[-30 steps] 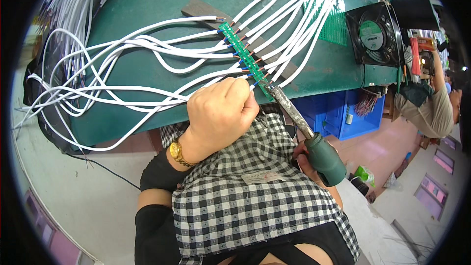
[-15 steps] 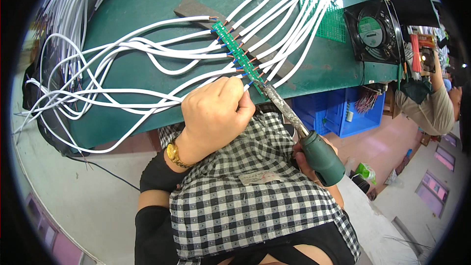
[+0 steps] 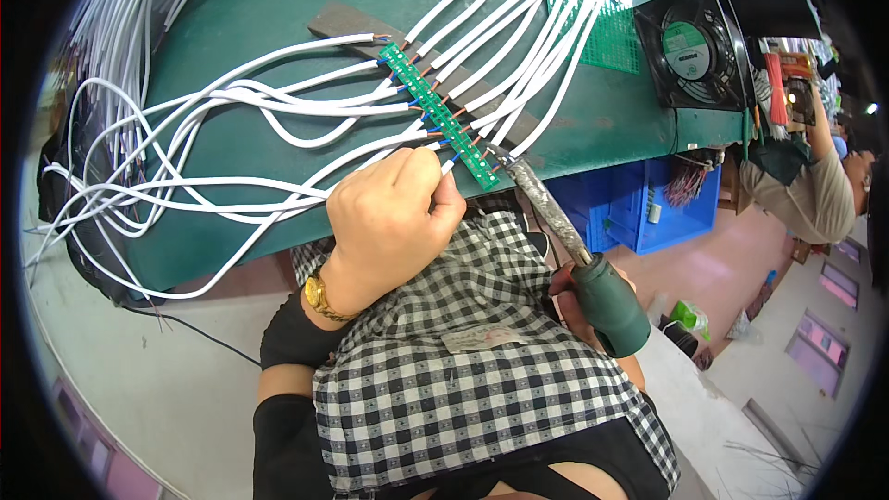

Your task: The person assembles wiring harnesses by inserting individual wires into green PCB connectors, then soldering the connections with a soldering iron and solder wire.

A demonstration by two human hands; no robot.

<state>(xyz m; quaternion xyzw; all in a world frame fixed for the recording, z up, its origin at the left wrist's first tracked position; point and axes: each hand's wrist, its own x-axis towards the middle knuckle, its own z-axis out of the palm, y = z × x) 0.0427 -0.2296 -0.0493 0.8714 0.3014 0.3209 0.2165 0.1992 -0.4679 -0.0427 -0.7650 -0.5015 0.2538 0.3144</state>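
Observation:
A narrow green circuit board [image 3: 435, 111] lies slanted near the bench's front edge, with white cables joined along both long sides by thin blue and brown wire ends. My left hand [image 3: 394, 208] is closed beside the board's near end, its thumb and fingers pinched on a white cable [image 3: 451, 165] whose blue wire reaches the board. My right hand [image 3: 572, 307], partly hidden, grips the dark green handle of a soldering iron [image 3: 546, 204]. The iron's tip is at the board's right edge near its front end, by a brown wire; whether it touches is hard to tell.
A dark flat bar [image 3: 343, 23] lies under the board on the green bench [image 3: 269, 0]. A black fan [image 3: 690, 51] stands at the right edge, near green board panels [image 3: 607, 37]. Bundled white cables [image 3: 139, 28] hang at far left. Blue bins [image 3: 676, 213] sit below; another person [image 3: 801, 185] is at right.
The iron's tip has shifted from beside the blue wire to the board's right edge. Board, cables and my left hand appear slightly farther left in view; my left hand keeps its pinch.

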